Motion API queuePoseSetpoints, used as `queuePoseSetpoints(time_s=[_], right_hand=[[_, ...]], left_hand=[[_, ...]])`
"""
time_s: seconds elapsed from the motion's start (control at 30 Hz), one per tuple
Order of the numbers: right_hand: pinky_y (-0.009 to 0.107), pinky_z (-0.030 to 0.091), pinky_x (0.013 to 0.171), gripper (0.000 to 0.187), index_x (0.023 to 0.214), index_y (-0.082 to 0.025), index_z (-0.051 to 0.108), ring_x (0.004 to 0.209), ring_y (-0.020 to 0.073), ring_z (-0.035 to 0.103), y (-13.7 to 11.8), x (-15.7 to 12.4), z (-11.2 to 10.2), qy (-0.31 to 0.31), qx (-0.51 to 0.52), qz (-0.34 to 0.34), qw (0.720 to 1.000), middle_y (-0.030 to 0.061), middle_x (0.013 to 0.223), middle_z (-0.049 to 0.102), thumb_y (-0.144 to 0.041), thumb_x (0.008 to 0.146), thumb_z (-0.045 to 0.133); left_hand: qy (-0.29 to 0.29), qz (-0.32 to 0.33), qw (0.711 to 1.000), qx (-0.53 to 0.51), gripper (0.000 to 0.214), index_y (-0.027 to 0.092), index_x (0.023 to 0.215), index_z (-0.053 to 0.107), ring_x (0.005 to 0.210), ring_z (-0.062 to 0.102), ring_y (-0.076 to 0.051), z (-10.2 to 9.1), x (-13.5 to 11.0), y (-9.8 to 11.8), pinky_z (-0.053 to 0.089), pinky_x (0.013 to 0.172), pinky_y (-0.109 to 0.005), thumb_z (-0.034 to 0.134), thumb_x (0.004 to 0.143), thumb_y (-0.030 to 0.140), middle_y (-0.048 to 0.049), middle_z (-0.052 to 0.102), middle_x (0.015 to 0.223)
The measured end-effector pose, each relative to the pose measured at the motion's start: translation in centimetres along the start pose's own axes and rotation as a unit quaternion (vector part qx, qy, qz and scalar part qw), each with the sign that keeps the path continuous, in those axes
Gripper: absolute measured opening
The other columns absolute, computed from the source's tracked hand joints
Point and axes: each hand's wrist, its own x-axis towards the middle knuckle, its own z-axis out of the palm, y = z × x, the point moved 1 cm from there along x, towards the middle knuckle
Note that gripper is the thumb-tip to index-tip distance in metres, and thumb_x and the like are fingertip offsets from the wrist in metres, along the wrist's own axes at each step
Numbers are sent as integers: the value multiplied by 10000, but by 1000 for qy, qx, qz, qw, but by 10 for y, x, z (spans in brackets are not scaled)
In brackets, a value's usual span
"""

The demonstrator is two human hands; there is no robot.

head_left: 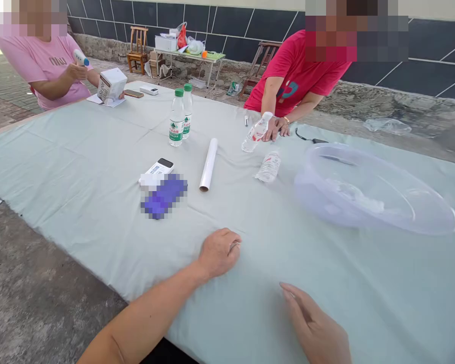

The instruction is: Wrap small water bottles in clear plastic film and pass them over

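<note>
My left hand (220, 252) rests curled on the pale green cloth (246, 283) near the table's front edge. A small pale bit shows at its fingers, but I cannot make out what it is. To the right, my right hand (315, 319) is held sideways just over the cloth, fingers stretched out and thumb slightly apart, with nothing seen in it. Beyond my left hand lie a white roll (209, 166), a white boxy device with a dark end (160, 168) and a blurred-out purple item (164, 196).
Two green-capped water bottles (176, 119) stand mid-table. A large clear plastic basin (364, 217) sits at right, near a crumpled bottle (269, 167). A person in red (288, 71) touches a tilted bottle (256, 132). Another in pink (49, 60) holds a box (112, 85) and a white-blue device (81, 57).
</note>
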Motion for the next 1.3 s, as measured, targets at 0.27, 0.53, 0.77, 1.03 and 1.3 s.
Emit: queuePoseSetpoints(time_s=[0.27,0.53,0.77,1.03,1.3], right_hand=[[345,544,629,474,913,-232,769,777,250,743,20,-48,5,102,-67,-4,993,46,972,787,-534,909,404],[294,500,706,378,964,-185,740,786,186,708,10,-52,7,109,-46,-90,989,74,944,768,-362,995,407],[276,474,628,282,952,-185,718,666,157,639,5,-65,3,99,-33,-149,983,34,774,714,-258,996,449],[269,538,640,187,990,-225,695,662,135,660,-23,-19,-32,29,87,-139,986,12,850,745,-240,964,511],[375,539,929,422,1249,-213,577,1012,207,673,-86,208,17,-21,206,-80,975,90,1142,699,-357,853,603]], left_hand=[[6,32,998,56,179,185,939,657,873,599,-211,-1,-5,4,482,861,-367,500,860,154,-83,667,937],[-3,70,993,99,195,193,932,652,912,596,-211,-2,-8,7,463,881,-355,481,857,135,-78,649,942],[5,94,988,125,189,189,928,645,908,597,-206,-2,-9,8,470,862,-358,464,885,163,-74,653,947],[-5,119,978,169,196,196,887,662,891,581,-219,4,-10,10,483,804,-366,473,907,149,-65,664,933],[-8,143,972,185,185,176,897,649,813,565,-191,8,-7,9,487,722,-330,481,921,102,-52,657,897]])
